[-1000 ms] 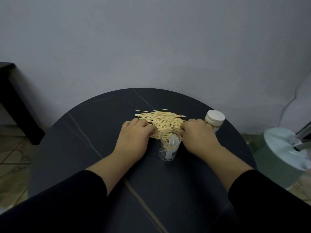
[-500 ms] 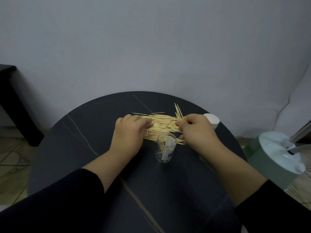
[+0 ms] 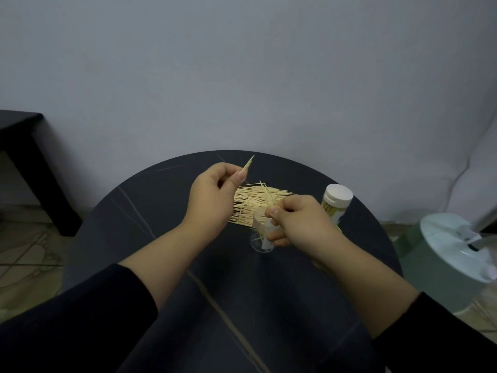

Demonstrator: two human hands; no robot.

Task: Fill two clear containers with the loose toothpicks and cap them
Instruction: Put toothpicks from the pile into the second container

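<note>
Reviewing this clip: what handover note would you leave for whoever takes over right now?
Left hand pinches a few toothpicks, raised over the pile on the table.
Right hand pinches a bunch at the mouth of the open container; few inside.
Done: capped container, white lid, toothpicks inside, right of it.
Left: load the pile, cap the open container; no spare cap in view.

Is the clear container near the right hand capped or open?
Open and upright: the clear container has an uncovered rim, and the right hand pinches toothpicks over its mouth.
</note>
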